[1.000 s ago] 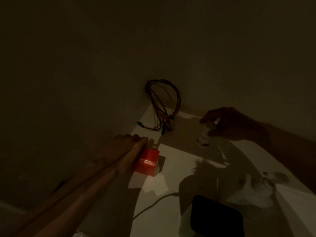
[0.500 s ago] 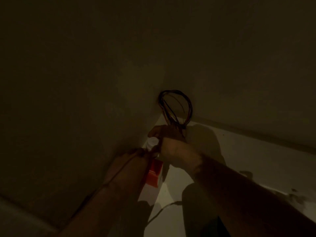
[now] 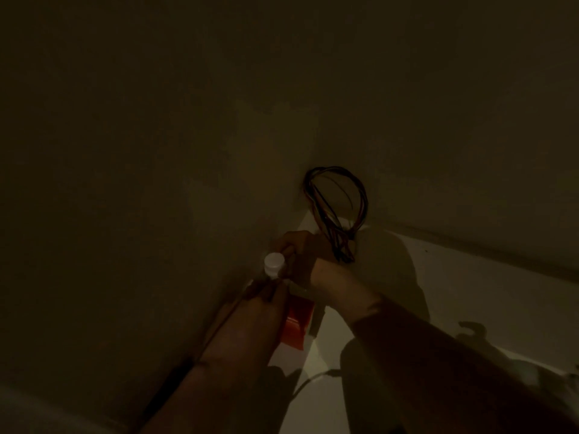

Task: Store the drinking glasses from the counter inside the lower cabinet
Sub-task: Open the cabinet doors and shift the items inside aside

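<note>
While the scene is very dim, the right hand [image 3: 300, 255] grasps a small white-capped bottle [image 3: 274, 264] at the wall corner. Just below, the left hand [image 3: 266, 296] rests against a red box [image 3: 296, 324] on the white tabletop [image 3: 470, 292]; its grip cannot be told. Looped wires [image 3: 338, 211] hang behind.

Two arms of the person come into the dark picture from the near edge. The left hand [image 3: 266, 292] and its forearm are bare; no sleeve, watch or ring can be seen on them. The right hand [image 3: 302, 258] is bare too, and its wrist looks uncovered. Nearer to the camera, the right arm seems covered by a dark sleeve [image 3: 438, 371], but the light is too weak to tell its colour or cloth.
</note>
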### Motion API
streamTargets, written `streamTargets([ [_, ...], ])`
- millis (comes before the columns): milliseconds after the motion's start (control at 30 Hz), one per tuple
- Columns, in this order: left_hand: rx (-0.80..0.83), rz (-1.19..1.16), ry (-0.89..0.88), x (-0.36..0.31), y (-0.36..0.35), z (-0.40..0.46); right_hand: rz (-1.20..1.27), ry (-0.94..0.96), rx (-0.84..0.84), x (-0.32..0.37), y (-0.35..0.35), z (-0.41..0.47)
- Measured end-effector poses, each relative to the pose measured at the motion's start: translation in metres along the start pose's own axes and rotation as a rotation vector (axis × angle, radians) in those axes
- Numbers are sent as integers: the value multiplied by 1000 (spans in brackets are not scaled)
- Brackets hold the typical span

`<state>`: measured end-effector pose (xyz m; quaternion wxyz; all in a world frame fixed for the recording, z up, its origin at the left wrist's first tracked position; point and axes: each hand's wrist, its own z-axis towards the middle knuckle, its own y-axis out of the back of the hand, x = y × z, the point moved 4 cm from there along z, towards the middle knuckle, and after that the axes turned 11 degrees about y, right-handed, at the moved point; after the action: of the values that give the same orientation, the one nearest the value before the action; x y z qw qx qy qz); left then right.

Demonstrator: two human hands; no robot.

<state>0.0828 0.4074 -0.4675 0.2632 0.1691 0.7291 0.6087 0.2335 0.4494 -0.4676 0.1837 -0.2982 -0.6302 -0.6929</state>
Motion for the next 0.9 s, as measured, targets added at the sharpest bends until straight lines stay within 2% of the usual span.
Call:
streamTargets([
  [133,82,87,34,-9,-3,12,-7,14,-1,-3,3,-4],
  [300,-71,88,-11,-1,-3,-2,-58,84,-64,4,26,-38],
  [400,-178,-10,-46,-10,0,-17,-216,178,-58,12,44,-76],
  [500,-137,-346,-76,-30,-1,-35,-328,176,42,16,75,-108],
  [567,-199,-249,-171,-49,5,-50,-486,183,112,13,102,-127],
  [633,-217,-276,-285,-65,8,-65,-689,194,170,6,130,-153],
  [733,-151,-417,-429,-93,22,-90,-769,128,169,-14,170,-206],
  [833,74,-439,-552,-121,21,-110,-607,62,25,-36,200,-262],
  [900,133,-359,-604,-136,17,-120,-500,-28,-50,-59,209,-295],
])
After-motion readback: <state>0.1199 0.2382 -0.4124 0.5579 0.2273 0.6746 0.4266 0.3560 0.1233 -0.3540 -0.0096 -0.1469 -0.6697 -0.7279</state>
